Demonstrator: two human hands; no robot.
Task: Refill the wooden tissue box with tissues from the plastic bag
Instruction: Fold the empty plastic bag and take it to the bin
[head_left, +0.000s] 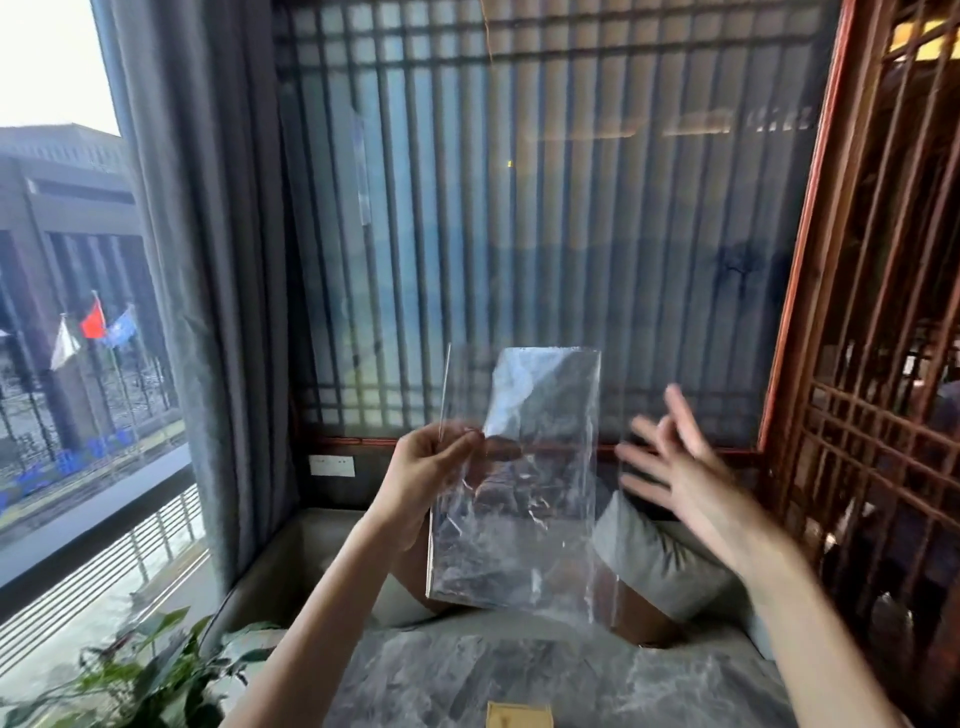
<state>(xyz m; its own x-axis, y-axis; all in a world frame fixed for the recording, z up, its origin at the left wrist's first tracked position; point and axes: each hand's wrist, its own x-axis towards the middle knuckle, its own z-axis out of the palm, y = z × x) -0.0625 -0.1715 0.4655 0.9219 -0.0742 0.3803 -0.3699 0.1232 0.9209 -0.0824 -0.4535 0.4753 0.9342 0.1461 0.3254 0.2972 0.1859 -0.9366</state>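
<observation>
Grey marbled surface (519, 680) runs below, with a latticed screen (571, 208) behind and a plant (150, 670) at 7 o'clock. Left hand (426, 478) pinches the clear bag (519, 499) by its left edge, holding it upright above the surface; it looks empty. Right hand (680, 467), at 3 o'clock of the bag, is spread wide, blurred, holding nothing. At 6 o'clock, a pale wooden box (518, 716) edge barely shows.

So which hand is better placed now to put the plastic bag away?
Probably the left hand: its grip already pinches the clear plastic bag at the left edge. The right hand is open with spread fingers, apart from the bag.
</observation>
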